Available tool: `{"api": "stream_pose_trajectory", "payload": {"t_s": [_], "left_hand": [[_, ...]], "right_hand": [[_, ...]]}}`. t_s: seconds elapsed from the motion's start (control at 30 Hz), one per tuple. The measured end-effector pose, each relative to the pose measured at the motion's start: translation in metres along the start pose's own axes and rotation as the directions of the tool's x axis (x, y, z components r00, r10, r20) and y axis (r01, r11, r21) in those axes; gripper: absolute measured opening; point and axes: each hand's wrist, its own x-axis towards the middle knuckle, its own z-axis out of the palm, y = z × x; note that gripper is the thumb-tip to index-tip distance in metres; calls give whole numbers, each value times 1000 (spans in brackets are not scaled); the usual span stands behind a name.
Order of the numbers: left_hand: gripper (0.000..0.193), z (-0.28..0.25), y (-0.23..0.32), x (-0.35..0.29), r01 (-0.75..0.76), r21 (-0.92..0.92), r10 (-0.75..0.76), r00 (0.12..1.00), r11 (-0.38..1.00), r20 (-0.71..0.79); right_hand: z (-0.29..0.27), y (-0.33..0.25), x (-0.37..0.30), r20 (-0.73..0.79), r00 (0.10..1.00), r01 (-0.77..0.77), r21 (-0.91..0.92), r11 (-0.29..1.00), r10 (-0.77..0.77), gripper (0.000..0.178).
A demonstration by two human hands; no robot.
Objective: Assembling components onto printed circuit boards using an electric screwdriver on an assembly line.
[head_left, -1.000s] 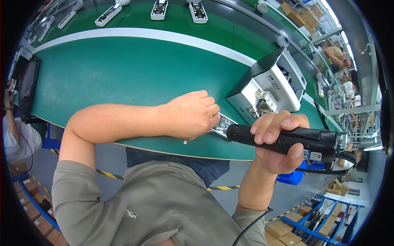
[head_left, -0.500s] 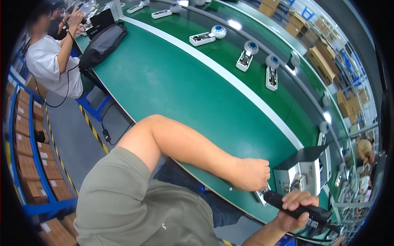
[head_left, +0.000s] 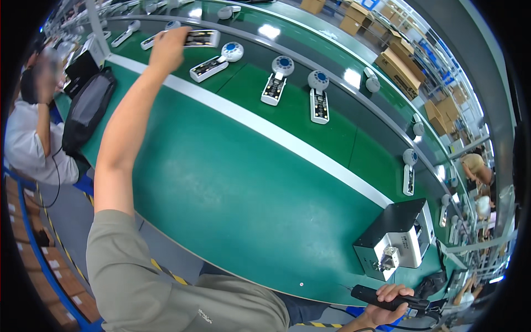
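At the far left, beyond the white strip (head_left: 275,134), the left hand (head_left: 169,51) grips a unit (head_left: 202,39) by its left end, long axis running left to right. The right hand (head_left: 388,307), well apart at near right, wraps a driver (head_left: 367,294) pointing left.

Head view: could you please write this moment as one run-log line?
left hand: holding white open-cased device | right hand: holding black corded screwdriver | green bench: silver-and-black machine standing on it
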Motion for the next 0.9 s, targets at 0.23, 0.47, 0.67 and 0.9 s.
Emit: {"api": "stream_pose_trajectory", "payload": {"t_s": [0.23, 0.47, 0.67, 0.9], "left_hand": [[50, 71, -4, -21, 147, 265, -286, 725, 953, 626], [61, 47, 50, 5, -548, -125, 556, 765, 827, 324], [34, 37, 56, -12, -335, -191, 379, 882, 923, 281], [35, -114, 256, -1, -71, -752, 413, 867, 655, 278]], "right_hand": [[-13, 1, -1, -32, 999, -26, -35, 999, 25, 31], [-13, 1, -3, -164, 985, 11, -228, 974, -50, 28], [-29, 20, -1, -189, 982, -48, -108, 993, 27, 28], [-36, 8, 24, -35, 999, 8, -37, 999, -9, 29]]}}
